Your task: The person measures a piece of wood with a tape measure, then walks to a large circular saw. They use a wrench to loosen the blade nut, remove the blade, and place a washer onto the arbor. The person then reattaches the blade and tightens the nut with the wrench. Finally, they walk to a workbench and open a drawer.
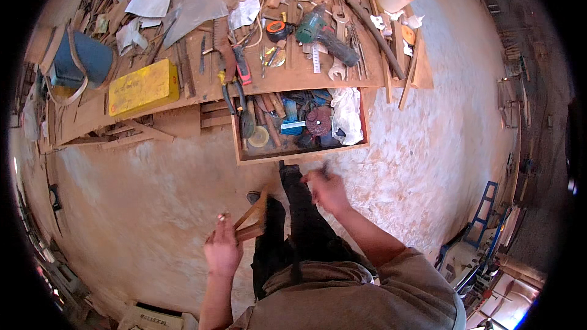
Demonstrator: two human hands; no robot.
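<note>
An open drawer (pixel 301 127), packed with a red disc (pixel 318 120), tape roll (pixel 258 137), white rag (pixel 346 114) and hand tools, juts from a cluttered workbench (pixel 202 85) toward the right hand (pixel 327 188), leaving little room inside. The left hand (pixel 222 247) holds a wooden piece (pixel 252 221) just beside the legs. Bare dusty floor (pixel 134 189) lies open on both sides.

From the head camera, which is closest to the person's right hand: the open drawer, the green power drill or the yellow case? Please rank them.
From the right hand:
1. Open drawer, just above it.
2. Green power drill, on the bench beyond the drawer.
3. Yellow case, far left on the bench.
</note>
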